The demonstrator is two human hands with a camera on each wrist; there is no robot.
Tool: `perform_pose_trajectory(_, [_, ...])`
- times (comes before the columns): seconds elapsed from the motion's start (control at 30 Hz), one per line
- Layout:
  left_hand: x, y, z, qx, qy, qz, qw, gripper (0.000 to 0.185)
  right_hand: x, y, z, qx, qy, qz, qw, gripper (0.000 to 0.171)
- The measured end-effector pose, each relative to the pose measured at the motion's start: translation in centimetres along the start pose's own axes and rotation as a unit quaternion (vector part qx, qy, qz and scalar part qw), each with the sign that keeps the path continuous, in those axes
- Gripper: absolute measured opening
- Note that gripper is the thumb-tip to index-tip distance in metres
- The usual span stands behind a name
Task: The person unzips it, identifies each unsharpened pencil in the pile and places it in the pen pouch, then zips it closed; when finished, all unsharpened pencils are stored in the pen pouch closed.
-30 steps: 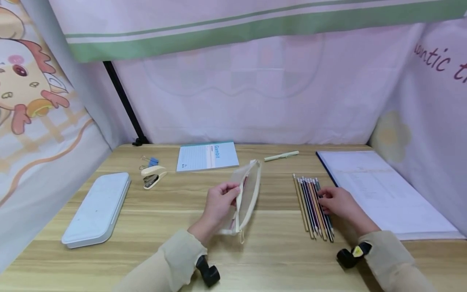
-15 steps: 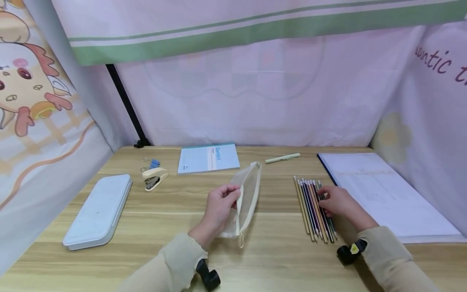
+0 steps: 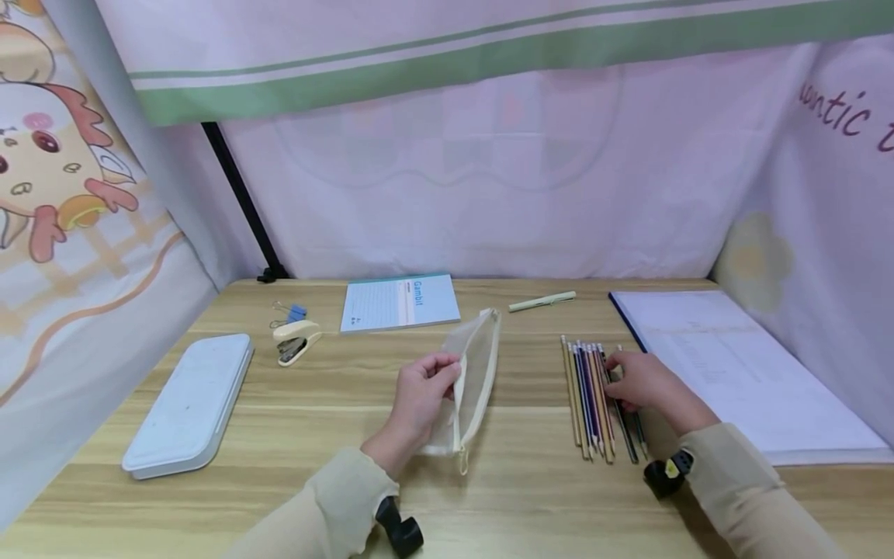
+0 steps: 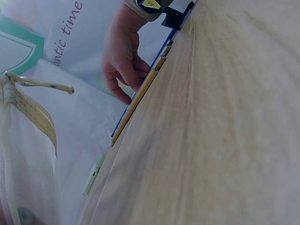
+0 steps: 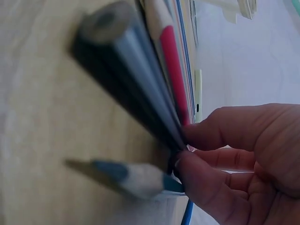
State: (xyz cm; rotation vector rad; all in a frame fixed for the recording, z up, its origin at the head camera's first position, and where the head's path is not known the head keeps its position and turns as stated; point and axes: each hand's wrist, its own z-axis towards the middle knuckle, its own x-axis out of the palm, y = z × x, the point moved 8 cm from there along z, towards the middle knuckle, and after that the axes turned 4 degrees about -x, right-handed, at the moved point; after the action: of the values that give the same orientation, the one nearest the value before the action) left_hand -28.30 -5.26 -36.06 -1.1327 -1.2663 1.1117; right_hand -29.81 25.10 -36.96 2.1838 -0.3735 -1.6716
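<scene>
The pencils (image 3: 599, 400) look light, stiff and smooth, apt to roll, so one is best pinched mid-shaft. They are thin, in mixed colours, lying side by side on the bench (image 3: 335, 404) right of centre. The right hand (image 3: 639, 380) pinches a dark pencil (image 5: 136, 89) at the row's edge. The left hand (image 3: 419, 392) grips a limp mesh pouch (image 3: 475, 373), holding its mouth open.
</scene>
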Motion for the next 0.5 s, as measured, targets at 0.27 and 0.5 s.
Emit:
perform_pose_trajectory(0.27, [0.02,0.08,0.02,-0.001,-0.001,-0.007,1.0000,0.019,-0.26,-0.38,0.06,0.010,-0.010,0.012,1.000,0.048])
perform_pose_trajectory(0.5, [0.26,0.10,-0.05,0.001,0.006,-0.014,0.9999,0.019,-0.28,-0.45,-0.25,0.019,-0.015,0.031,0.999,0.047])
